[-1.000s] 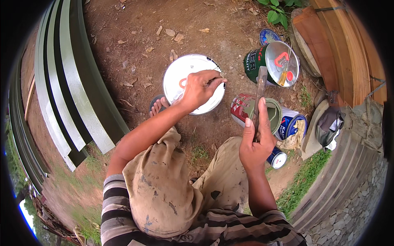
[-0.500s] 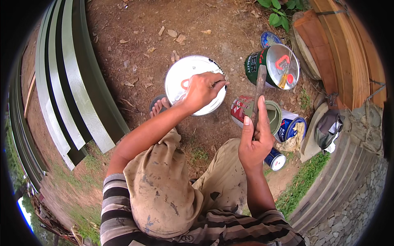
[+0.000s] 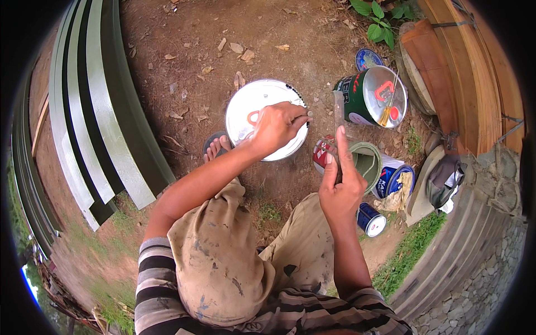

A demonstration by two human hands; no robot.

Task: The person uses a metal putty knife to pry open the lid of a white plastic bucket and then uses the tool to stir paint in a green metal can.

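Note:
A large round can with a white lid [image 3: 265, 92] and a red handle stands on the ground in front of me. My left hand [image 3: 277, 129] is closed at its right rim, fingertips pinched together by the dark marks along the edge. Something small and pale shows at those fingertips, too small to name. In my right hand [image 3: 345, 192] a flat, dull grey-brown bar [image 3: 339, 106] is gripped, pointing away from me, its end blurred by motion. The index finger lies stretched along it. The bar is right of the lid, apart from it.
A green paint can [image 3: 357, 92] with a brush on its silver lid stands at the far right. Nearer are an open can [image 3: 365, 159], a blue-lidded can [image 3: 397, 180] with a rag, and a small blue can [image 3: 371, 219]. Green metal sheets [image 3: 106, 106] lie left, wooden boards [image 3: 474, 72] right.
My right hand has swung the bar slightly left, toward the lid, and tilted it more upright. The left hand stays at the rim, with hardly any shift.

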